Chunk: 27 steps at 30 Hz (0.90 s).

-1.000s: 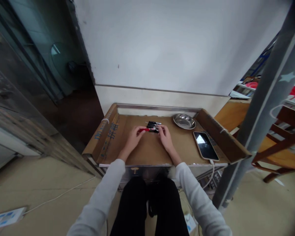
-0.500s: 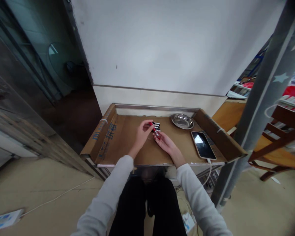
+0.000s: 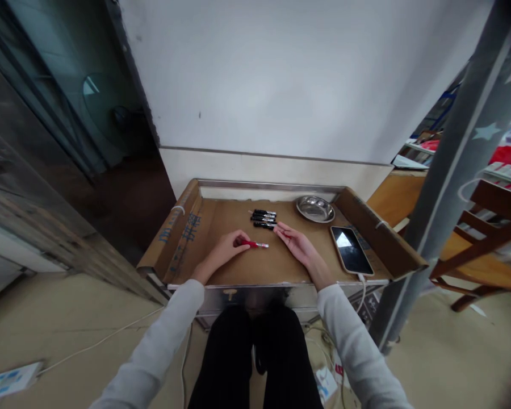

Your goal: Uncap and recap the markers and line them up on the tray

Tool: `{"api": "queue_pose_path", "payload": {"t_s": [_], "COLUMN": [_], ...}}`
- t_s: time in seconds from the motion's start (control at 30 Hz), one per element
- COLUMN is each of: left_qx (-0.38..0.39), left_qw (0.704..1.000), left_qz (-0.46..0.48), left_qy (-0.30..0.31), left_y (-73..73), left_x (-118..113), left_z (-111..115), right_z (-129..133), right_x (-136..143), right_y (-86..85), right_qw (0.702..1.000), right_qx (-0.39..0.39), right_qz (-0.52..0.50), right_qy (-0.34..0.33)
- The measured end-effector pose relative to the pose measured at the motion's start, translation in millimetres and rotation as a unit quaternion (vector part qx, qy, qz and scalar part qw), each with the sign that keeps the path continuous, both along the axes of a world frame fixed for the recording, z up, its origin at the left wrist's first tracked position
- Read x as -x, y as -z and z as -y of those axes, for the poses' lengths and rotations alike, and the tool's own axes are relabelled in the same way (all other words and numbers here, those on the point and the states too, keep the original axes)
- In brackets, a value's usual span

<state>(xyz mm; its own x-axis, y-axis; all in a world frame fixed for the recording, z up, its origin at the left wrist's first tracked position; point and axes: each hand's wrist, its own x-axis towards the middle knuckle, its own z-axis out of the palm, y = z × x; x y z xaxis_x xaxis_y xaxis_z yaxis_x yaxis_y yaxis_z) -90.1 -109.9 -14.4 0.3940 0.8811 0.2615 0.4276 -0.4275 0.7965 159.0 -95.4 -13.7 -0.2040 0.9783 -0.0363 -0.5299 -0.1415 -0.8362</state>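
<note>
My left hand point(image 3: 229, 248) is closed around one end of a red marker point(image 3: 252, 243), whose silvery end points right, just above or on the cardboard. My right hand point(image 3: 298, 245) has its thumb and fingers closed on a small red piece point(image 3: 286, 234). Fingers cover most of that piece, so I cannot tell whether it is a cap or another marker. Several black markers point(image 3: 264, 218) with silvery bands lie side by side beyond my hands. The fingertips of my right hand are close to the right end of the nearest black one.
Brown cardboard point(image 3: 221, 213) with raised sides lines the table. A round steel dish point(image 3: 315, 209) stands at its back right, with a phone point(image 3: 351, 250) on a white cable in front. A metal post point(image 3: 443, 182) and a wooden chair point(image 3: 489, 244) are at the right.
My hands were together at the red marker near the black ones. They have moved apart, the left one back toward me and leftward with the marker. More of the black markers shows.
</note>
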Motion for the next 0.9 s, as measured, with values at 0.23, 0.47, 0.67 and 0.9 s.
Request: {"api": "queue_pose_path", "payload": {"t_s": [0.23,0.47,0.67,0.9], "left_qx": [-0.156,-0.215,-0.187,-0.184], "left_qw": [0.984,0.965,0.977,0.975], "left_qz": [-0.084,-0.123,-0.104,-0.12], "left_qy": [-0.029,-0.081,-0.011,-0.016], "left_y": [3.6,1.5,0.6,5.2], "left_x": [-40,-44,-37,-41], "left_z": [-28,-37,-19,-28], "right_z": [-1,9,16,8], "right_x": [14,28,15,21], "right_y": [11.6,8.5,8.3,5.8], "right_qw": [0.928,0.726,0.592,0.544], "right_qx": [-0.244,-0.433,-0.354,-0.343], "right_qz": [0.26,0.534,0.708,0.75], "right_qy": [0.111,0.008,0.148,0.155]}}
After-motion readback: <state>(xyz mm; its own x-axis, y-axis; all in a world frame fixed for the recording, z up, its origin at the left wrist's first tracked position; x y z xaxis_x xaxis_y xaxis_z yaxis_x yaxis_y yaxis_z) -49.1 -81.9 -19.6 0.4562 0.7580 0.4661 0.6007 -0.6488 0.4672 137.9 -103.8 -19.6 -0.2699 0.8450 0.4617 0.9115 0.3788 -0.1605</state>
